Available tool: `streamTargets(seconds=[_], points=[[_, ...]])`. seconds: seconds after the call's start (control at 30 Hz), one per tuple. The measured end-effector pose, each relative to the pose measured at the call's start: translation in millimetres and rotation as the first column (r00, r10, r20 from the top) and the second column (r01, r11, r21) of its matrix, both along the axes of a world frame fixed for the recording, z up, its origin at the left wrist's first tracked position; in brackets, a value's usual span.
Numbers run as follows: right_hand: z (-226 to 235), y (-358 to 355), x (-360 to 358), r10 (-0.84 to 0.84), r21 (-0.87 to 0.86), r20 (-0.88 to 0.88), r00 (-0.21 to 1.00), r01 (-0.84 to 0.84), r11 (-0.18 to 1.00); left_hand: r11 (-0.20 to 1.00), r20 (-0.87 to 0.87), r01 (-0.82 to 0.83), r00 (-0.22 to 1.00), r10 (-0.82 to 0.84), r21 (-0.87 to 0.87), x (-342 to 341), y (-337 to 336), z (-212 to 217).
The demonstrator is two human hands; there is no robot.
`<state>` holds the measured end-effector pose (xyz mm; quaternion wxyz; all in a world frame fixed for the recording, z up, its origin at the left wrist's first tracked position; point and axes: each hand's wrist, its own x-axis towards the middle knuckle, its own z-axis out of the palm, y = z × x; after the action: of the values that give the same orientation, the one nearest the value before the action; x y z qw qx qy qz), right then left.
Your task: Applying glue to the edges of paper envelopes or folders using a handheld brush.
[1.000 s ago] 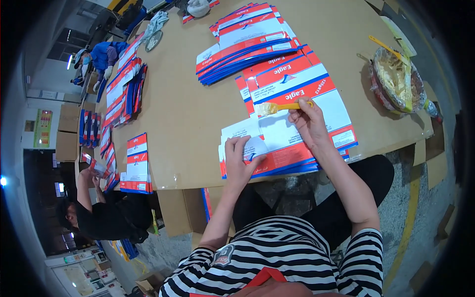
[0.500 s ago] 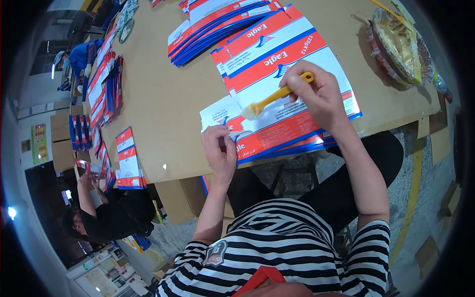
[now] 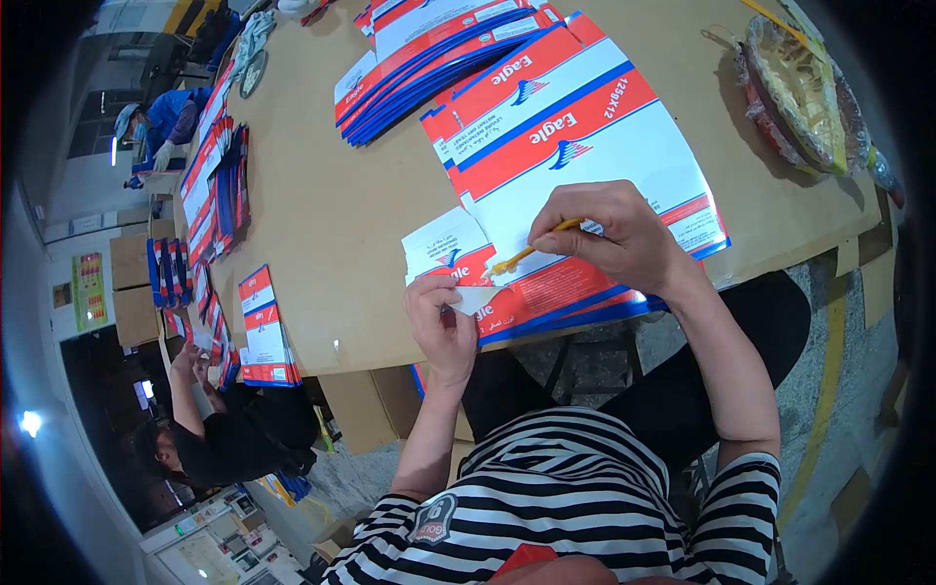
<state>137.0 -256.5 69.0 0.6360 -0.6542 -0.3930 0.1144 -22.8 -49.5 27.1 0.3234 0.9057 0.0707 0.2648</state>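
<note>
My right hand (image 3: 614,234) is closed around the yellow handle of a brush (image 3: 525,257). The brush tip touches the printed carton blank near its lower left flap. This flattened red, white and blue carton (image 3: 634,127) lies on others at the table's near edge. With its fingertips, my left hand (image 3: 444,330) pinches a pale carton flap (image 3: 476,297) and holds it folded up, just left of the brush tip. Bristles are partly hidden by the flap and too small to make out.
A stack of flattened cartons (image 3: 439,73) fans out beyond the one in front of me. At the right stands a plastic-wrapped bowl of cream-coloured paste (image 3: 788,83). More cartons (image 3: 265,327) lie along the left edge, where a person in black and one in blue work.
My right hand has come down and toward me, bringing the brush tip from above the white panel to beside the flap. My left hand still holds the flap.
</note>
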Motion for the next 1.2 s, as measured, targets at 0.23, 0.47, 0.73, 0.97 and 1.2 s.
streamTargets(seconds=[0.23, 0.47, 0.73, 0.97, 1.2], points=[[4.5, -0.6, 0.1, 0.134, 0.018, -0.034, 0.990, -0.133, 0.991, 0.999, 0.002, 0.010, 1.000, -0.010, 0.053, 0.6, 1.5, 0.4], [15.6, -5.5, 0.7, 0.106, -0.013, -0.088, 0.990, -0.108, 0.994, 0.997, 0.030, -0.009, 1.000, 0.006, 0.081, 1.8, -1.1, -0.5], [20.6, -7.8, -6.2, 0.196, -0.033, -0.027, 0.980, -0.196, 0.980, 0.994, 0.033, -0.010, 0.999, 0.007, 0.105, 1.7, -1.7, -0.1], [21.1, -1.7, -12.4, 0.181, -0.064, 0.095, 0.979, -0.176, 0.982, 0.991, 0.046, -0.001, 0.999, -0.005, 0.131, 3.3, -2.7, -0.5], [29.0, -3.0, -10.7, 0.166, -0.065, 0.091, 0.982, -0.160, 0.985, 0.991, 0.041, -0.001, 0.999, -0.004, 0.136, 1.3, -1.9, -0.6]])
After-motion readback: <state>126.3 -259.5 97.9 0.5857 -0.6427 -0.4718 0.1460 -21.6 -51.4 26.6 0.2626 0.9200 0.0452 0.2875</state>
